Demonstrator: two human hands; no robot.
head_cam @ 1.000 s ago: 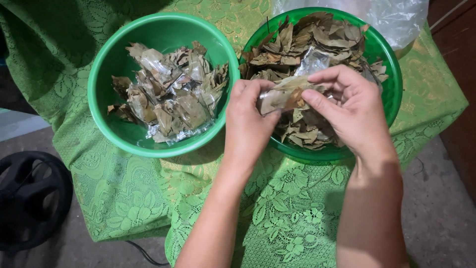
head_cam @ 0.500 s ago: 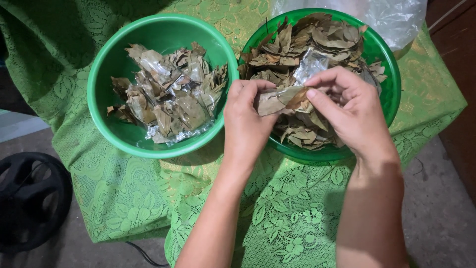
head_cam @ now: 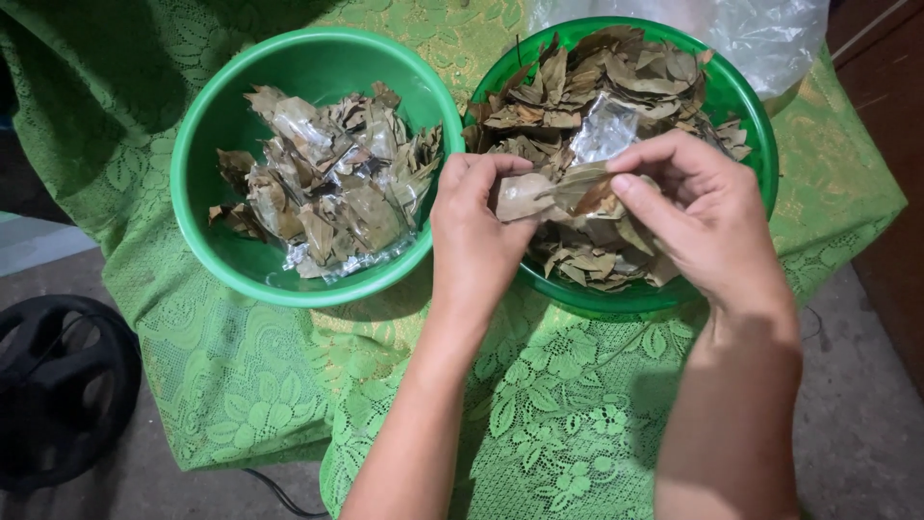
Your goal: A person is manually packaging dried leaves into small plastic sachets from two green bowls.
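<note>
Both hands pinch one small clear packet of dried leaves (head_cam: 558, 193) over the right bowl (head_cam: 751, 106): left hand (head_cam: 476, 226), right hand (head_cam: 698, 217). Risk: brittle leaves crumble, thin film tears under hard pinching.

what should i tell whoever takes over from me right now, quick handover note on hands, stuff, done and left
Left hand: grip shut on the small clear packet of dried leaves.
Right hand: fingers pinch the same packet from the other side, above the right bowl.
Done: the left bowl holds a heap of filled packets.
Left: the right bowl holds loose dried leaves.
</note>
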